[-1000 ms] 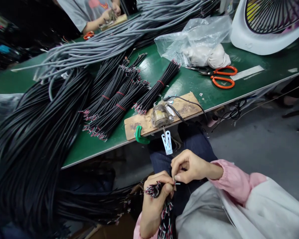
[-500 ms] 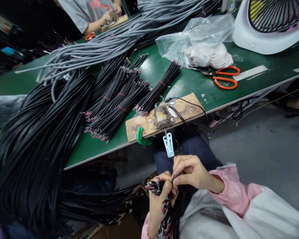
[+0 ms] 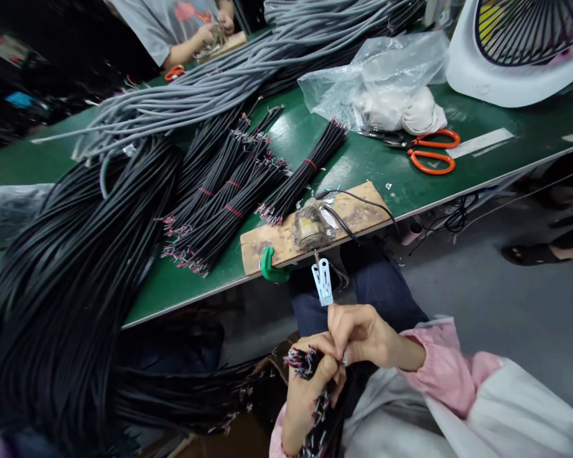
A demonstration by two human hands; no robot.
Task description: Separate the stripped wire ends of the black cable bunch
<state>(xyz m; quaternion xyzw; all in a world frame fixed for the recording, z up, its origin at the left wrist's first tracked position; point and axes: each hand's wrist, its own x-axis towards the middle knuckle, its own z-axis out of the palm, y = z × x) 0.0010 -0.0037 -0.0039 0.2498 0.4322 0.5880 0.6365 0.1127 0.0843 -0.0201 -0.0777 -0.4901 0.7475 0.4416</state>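
My left hand (image 3: 310, 388) is wrapped round a bundle of thin black cables (image 3: 302, 360) whose stripped ends show red, white and black wires. More of these cable ends hang below my wrist. My right hand (image 3: 365, 334) touches the left fingertips and pinches a cable end, with a pale wire tip just visible at the fingers. Just above my right hand, a light blue clothespin (image 3: 322, 282) points down from the shaft of a small taped motor (image 3: 310, 228). That motor sits on a wooden board (image 3: 262, 245) at the table edge, beside a green clamp (image 3: 271, 266).
Tied black cable bundles (image 3: 219, 210) lie on the green table (image 3: 195, 289). Grey cables (image 3: 181, 95) stretch across the back; a black cable heap (image 3: 62, 299) drapes over the left edge. Orange-handled scissors (image 3: 432, 151), a plastic bag (image 3: 377, 70) and a white fan (image 3: 496, 83) are right. Another person (image 3: 172, 32) sits opposite.
My right hand has shifted slightly down, and its fingers are curled closer to the left thumb. A sandalled foot now shows on the floor at right.
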